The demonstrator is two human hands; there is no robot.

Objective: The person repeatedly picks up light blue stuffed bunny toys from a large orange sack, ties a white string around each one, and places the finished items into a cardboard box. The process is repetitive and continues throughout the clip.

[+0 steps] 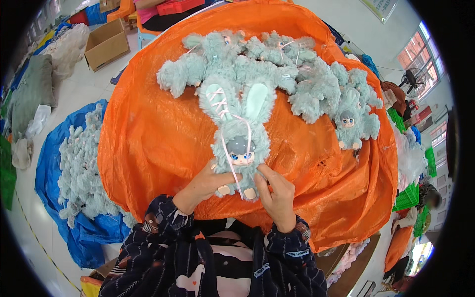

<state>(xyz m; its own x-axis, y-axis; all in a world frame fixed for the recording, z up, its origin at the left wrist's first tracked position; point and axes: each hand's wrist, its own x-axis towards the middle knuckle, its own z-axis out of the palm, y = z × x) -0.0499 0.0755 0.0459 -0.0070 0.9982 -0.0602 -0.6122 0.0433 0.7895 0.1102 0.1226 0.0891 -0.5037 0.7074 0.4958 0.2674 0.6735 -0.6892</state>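
Left fingers point(227, 178) grip long-eared plush doll point(235, 130) by lower side; right fingers point(267, 174) bent at opposite side, hold indeterminate | Doll: face-up, near side of orange-sheeted tabletop point(148, 163) | Risk: trailing pink ribbon point(249, 132) could catch under left fingers, dragging ear lacing point(218, 103) loose.

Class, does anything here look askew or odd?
The thin pink ribbon on the fluffy blue-green long-eared plush doll looks lopsided: it crisscrosses only the ear at picture left, and one strand trails past the face.

Shaggy plush doll point(232, 129) with smooth, plastic-looking face point(241, 158) (the orange sheet point(148, 138): crinkled, glossy plastic)
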